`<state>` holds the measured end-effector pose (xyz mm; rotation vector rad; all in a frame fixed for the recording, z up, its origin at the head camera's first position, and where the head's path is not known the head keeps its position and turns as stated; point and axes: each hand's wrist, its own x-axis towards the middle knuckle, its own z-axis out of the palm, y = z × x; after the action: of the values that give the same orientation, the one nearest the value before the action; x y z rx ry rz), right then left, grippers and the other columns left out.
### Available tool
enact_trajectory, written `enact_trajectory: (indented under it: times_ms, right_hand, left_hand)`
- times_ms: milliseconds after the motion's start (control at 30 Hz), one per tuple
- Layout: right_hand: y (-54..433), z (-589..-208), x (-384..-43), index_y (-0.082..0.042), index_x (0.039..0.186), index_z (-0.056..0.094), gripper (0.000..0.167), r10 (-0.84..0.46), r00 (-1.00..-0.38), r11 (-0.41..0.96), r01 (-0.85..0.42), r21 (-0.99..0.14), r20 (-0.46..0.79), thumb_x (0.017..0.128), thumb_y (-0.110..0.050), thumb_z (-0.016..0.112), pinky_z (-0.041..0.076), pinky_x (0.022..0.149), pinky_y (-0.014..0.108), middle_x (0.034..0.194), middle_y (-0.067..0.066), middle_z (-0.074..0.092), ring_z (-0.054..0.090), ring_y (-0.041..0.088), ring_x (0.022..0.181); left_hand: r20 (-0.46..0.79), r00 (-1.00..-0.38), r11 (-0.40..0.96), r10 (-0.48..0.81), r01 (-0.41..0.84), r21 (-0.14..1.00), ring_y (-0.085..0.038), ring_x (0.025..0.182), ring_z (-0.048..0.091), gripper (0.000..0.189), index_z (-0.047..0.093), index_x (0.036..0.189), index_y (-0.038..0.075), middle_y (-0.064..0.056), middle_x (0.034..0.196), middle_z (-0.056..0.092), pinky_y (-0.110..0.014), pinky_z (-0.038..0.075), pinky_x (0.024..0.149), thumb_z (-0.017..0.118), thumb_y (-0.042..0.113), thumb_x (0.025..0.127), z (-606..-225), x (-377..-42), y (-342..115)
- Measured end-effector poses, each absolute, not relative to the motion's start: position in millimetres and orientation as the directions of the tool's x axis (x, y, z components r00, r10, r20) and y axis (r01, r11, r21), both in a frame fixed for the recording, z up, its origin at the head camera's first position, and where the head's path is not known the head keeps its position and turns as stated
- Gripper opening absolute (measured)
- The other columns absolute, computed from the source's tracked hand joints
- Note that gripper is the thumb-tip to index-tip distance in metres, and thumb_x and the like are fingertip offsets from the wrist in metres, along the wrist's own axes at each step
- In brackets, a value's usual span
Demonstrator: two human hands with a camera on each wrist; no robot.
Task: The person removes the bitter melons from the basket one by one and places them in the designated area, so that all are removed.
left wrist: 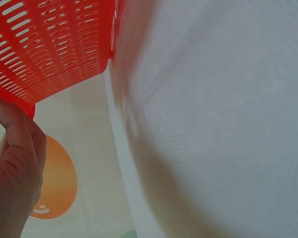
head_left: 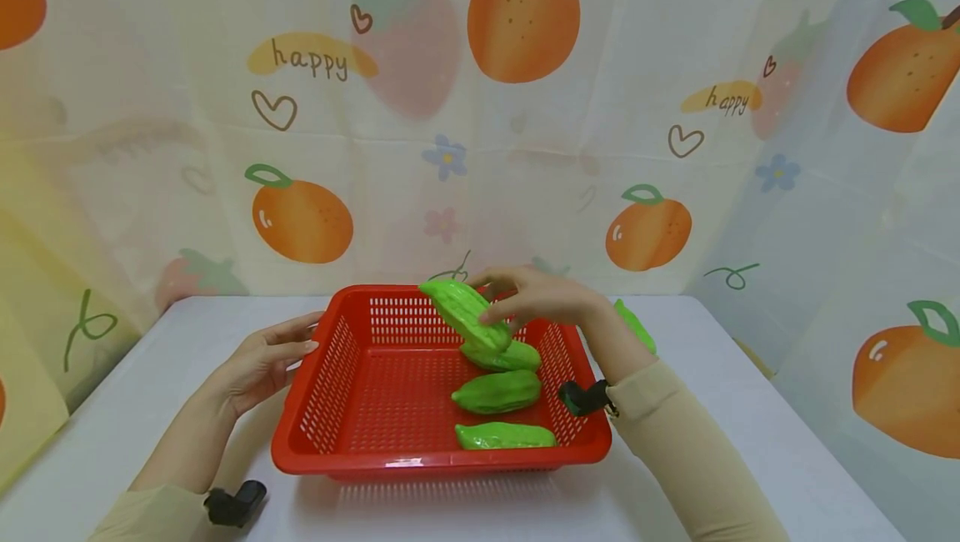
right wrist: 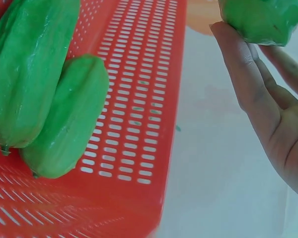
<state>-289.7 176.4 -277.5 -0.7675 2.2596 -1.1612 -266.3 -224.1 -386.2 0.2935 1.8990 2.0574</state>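
My right hand (head_left: pixel 536 296) grips a glossy, ridged green papaya (head_left: pixel 463 313), tilted with its pointed end up and left, over the back right of a red plastic basket (head_left: pixel 442 464). Below it, several more papayas lie along the basket's right side, including a darker one (head_left: pixel 497 392) and a lighter front one (head_left: pixel 506 436). Two of them fill the left of the right wrist view, the larger papaya (right wrist: pixel 32 69) overlapping the other (right wrist: pixel 69 119). At the basket's left rim, my left hand (head_left: pixel 258 363) holds on, with the thumb at the edge; its other fingers are partly hidden.
Another green papaya (head_left: pixel 636 328) lies on the white table (head_left: pixel 750 442) to the right of the basket, partly hidden by the right forearm. Behind the table hangs a fruit-patterned curtain (head_left: pixel 525 167). Black wrist cameras (head_left: pixel 236 503) sit on both cuffs.
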Motion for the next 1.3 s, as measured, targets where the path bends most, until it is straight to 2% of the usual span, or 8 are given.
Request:
enact_trajectory:
  times_ms: [167, 400, 767, 933, 1100, 1300]
  right_hand:
    - [181.9, -273.0, -287.5, -0.022, 0.141, 0.049, 0.051, -0.654, -0.745, 0.469, -0.266, -0.842, -0.129, 0.092, -0.020, 0.065, 0.058, 0.075, 0.034, 0.125, 0.011, 0.061, 0.063, 0.018, 0.090]
    - [192.0, -269.0, -286.5, -0.023, 0.139, 0.050, 0.049, -0.623, -0.776, 0.459, -0.264, -0.848, -0.096, 0.092, -0.021, 0.064, 0.058, 0.079, 0.034, 0.126, 0.009, 0.062, 0.063, 0.019, 0.099]
    - [216.3, -268.7, -288.4, -0.025, 0.141, 0.048, 0.049, -0.550, -0.834, 0.474, -0.257, -0.842, -0.055, 0.094, -0.027, 0.063, 0.056, 0.086, 0.034, 0.141, 0.007, 0.053, 0.059, 0.022, 0.117]
    - [225.4, -266.4, -287.9, -0.024, 0.142, 0.047, 0.050, -0.514, -0.857, 0.457, -0.240, -0.856, -0.034, 0.094, -0.028, 0.063, 0.056, 0.089, 0.036, 0.140, 0.009, 0.053, 0.060, 0.023, 0.115]
    - [235.2, -266.3, -288.3, -0.020, 0.142, 0.046, 0.050, -0.494, -0.870, 0.410, -0.222, -0.885, -0.010, 0.095, -0.022, 0.061, 0.057, 0.092, 0.039, 0.137, 0.013, 0.055, 0.061, 0.021, 0.112]
    - [246.5, -267.0, -287.6, -0.016, 0.143, 0.046, 0.049, -0.446, -0.895, 0.381, -0.201, -0.902, 0.011, 0.096, -0.019, 0.060, 0.058, 0.089, 0.038, 0.135, 0.014, 0.055, 0.062, 0.017, 0.109]
  left_hand:
    - [-0.067, -0.925, -0.065, 0.374, -0.098, 0.993, -0.009, 0.098, 0.070, 0.040, 0.055, 0.139, 0.026, 0.012, 0.112, 0.070, -0.027, 0.059, 0.087, 0.054, 0.014, 0.101, -386.3, -267.3, -224.6]
    - [-0.072, -0.927, -0.065, 0.369, -0.103, 0.993, -0.008, 0.098, 0.070, 0.041, 0.054, 0.139, 0.026, 0.012, 0.112, 0.070, -0.027, 0.059, 0.087, 0.054, 0.014, 0.100, -385.7, -266.9, -224.6]
    - [-0.073, -0.924, -0.065, 0.374, -0.105, 0.992, -0.009, 0.099, 0.070, 0.041, 0.054, 0.140, 0.025, 0.012, 0.112, 0.070, -0.028, 0.059, 0.086, 0.054, 0.014, 0.100, -384.6, -266.9, -224.2]
    - [-0.072, -0.926, -0.068, 0.370, -0.105, 0.992, -0.008, 0.098, 0.070, 0.040, 0.056, 0.138, 0.026, 0.012, 0.111, 0.070, -0.027, 0.059, 0.086, 0.054, 0.014, 0.100, -385.5, -266.6, -224.6]
    - [-0.074, -0.928, -0.061, 0.366, -0.103, 0.993, -0.008, 0.098, 0.070, 0.040, 0.054, 0.139, 0.026, 0.012, 0.112, 0.070, -0.027, 0.059, 0.086, 0.055, 0.014, 0.100, -385.6, -266.3, -224.7]
    - [-0.082, -0.929, -0.052, 0.361, -0.108, 0.993, -0.008, 0.099, 0.070, 0.042, 0.053, 0.140, 0.026, 0.013, 0.112, 0.070, -0.027, 0.059, 0.087, 0.055, 0.016, 0.100, -385.1, -265.9, -224.9]
